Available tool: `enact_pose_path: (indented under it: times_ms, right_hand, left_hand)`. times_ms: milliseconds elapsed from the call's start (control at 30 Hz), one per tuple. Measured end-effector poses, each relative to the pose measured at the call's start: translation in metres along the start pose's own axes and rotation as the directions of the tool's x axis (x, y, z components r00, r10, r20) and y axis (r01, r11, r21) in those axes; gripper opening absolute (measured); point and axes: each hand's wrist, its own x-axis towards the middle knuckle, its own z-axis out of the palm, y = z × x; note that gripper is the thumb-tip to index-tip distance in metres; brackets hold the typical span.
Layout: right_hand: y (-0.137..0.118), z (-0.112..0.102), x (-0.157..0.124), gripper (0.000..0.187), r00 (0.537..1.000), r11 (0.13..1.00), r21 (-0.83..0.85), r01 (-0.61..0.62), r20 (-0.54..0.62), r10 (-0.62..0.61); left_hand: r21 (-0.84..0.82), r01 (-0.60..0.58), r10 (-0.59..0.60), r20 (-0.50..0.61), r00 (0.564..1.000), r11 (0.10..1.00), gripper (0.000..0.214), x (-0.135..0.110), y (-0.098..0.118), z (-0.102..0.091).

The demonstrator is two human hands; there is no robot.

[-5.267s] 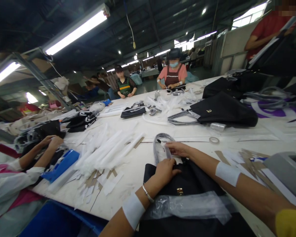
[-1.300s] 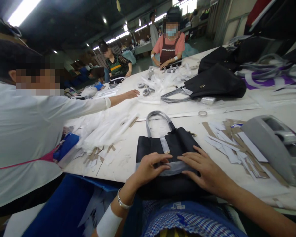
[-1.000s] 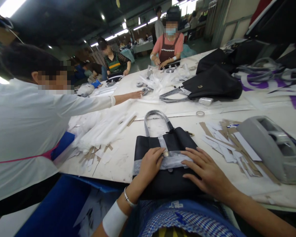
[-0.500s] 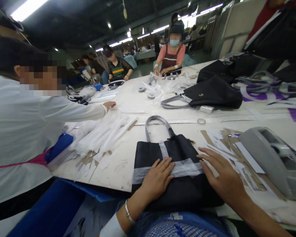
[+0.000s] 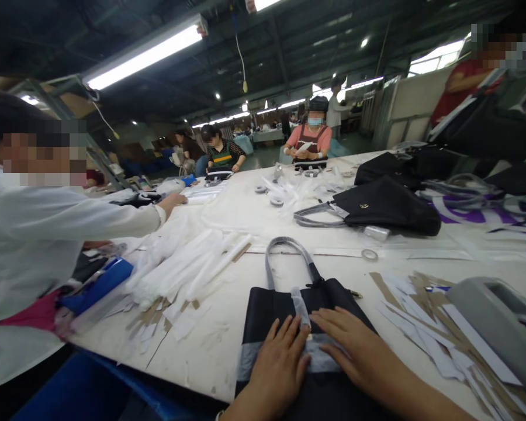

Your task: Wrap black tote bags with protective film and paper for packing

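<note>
A black handbag [image 5: 263, 304] lies on the table in front of me, its wrapped handle [image 5: 284, 241] standing up at the far side. A translucent wrapping strip [image 5: 324, 358] runs across the bag, and a shorter one goes up toward its top edge. On the left part of the bag rests my left hand [image 5: 283, 356], fingers stretched out over the strip. My right hand [image 5: 348, 339] lies on the bag too, fingers extended near the crossing of the strips. Both hands are open and hold nothing.
To the right are paper and card strips [image 5: 425, 327] and a grey tape dispenser [image 5: 504, 316]. Rolled white wrapping [image 5: 188, 263] lies left, beside a co-worker in white [image 5: 70, 216]. Another black bag [image 5: 390, 204] and a tape roll [image 5: 370, 255] lie beyond.
My right hand has moved left from the bag's right side toward its middle. My left hand stays on the bag. The view has tilted upward, and the co-worker's hand at left has drawn back.
</note>
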Motion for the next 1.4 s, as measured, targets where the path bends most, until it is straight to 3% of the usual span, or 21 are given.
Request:
enact_pose_path:
  times_ms: [100, 167, 267, 333, 433, 533, 633, 733, 867, 1033, 1167, 1267, 1400]
  right_hand:
    - [-0.008, -0.016, 0.051, 0.032, 0.997, 0.991, 0.13, 0.032, -0.069, -0.023]
    - [0.001, -0.013, 0.086, 0.03, 0.994, 0.984, 0.177, 0.014, -0.11, 0.006]
    - [0.038, 0.007, 0.135, 0.032, 0.987, 0.986, 0.126, -0.105, -0.108, 0.119]
    - [0.072, 0.024, 0.162, 0.039, 0.964, 0.966, 0.034, -0.258, -0.056, 0.259]
    - [0.119, 0.049, 0.191, 0.047, 0.918, 0.918, -0.025, -0.397, -0.002, 0.397]
    - [0.148, 0.067, 0.205, 0.046, 0.898, 0.898, -0.018, -0.439, 0.013, 0.439]
    - [0.163, 0.076, 0.213, 0.035, 0.882, 0.882, -0.006, -0.471, 0.031, 0.471]
    - [0.173, 0.081, 0.22, 0.023, 0.864, 0.864, 0.007, -0.503, 0.029, 0.502]
    - [0.184, 0.086, 0.229, 0.023, 0.836, 0.836, 0.031, -0.548, 0.017, 0.548]
    - [0.199, 0.093, 0.242, 0.026, 0.815, 0.812, 0.071, -0.58, 0.042, 0.578]
    - [0.21, 0.097, 0.255, 0.031, 0.825, 0.817, 0.118, -0.565, 0.111, 0.555]
    - [0.215, 0.1, 0.264, 0.023, 0.838, 0.825, 0.153, -0.543, 0.163, 0.521]
    - [0.212, 0.098, 0.271, 0.02, 0.82, 0.791, 0.219, -0.572, 0.182, 0.543]
  left_hand:
    - [-0.079, 0.031, -0.029, 0.024, 0.999, 0.996, 0.051, 0.001, -0.002, -0.001]
    - [-0.132, 0.051, -0.043, 0.067, 0.997, 0.99, 0.052, 0.003, -0.004, -0.007]
    - [-0.212, 0.01, 0.021, 0.148, 0.989, 0.977, 0.054, 0.013, -0.012, -0.027]
    - [-0.27, -0.032, 0.08, 0.166, 0.983, 0.962, 0.039, 0.03, -0.024, -0.046]
    - [-0.247, 0.034, -0.04, -0.02, 0.999, 0.968, 0.029, 0.075, -0.057, -0.069]
    - [-0.192, 0.166, -0.211, -0.242, 0.947, 0.967, 0.036, 0.137, -0.102, -0.074]
    - [-0.146, 0.327, -0.349, -0.174, 0.921, 0.934, 0.052, 0.193, -0.144, -0.06]
    - [-0.143, 0.391, -0.405, -0.079, 0.911, 0.909, 0.052, 0.229, -0.174, -0.039]
    - [-0.177, 0.374, -0.386, -0.034, 0.922, 0.91, 0.031, 0.248, -0.198, -0.025]
    - [-0.233, 0.348, -0.353, 0.024, 0.935, 0.908, 0.027, 0.261, -0.217, -0.023]
    - [-0.264, 0.37, -0.373, 0.043, 0.927, 0.891, 0.025, 0.274, -0.223, -0.02]
    - [-0.292, 0.386, -0.397, 0.023, 0.917, 0.875, 0.025, 0.282, -0.224, -0.02]
    - [-0.403, 0.386, -0.403, 0.044, 0.914, 0.83, 0.02, 0.29, -0.222, -0.025]
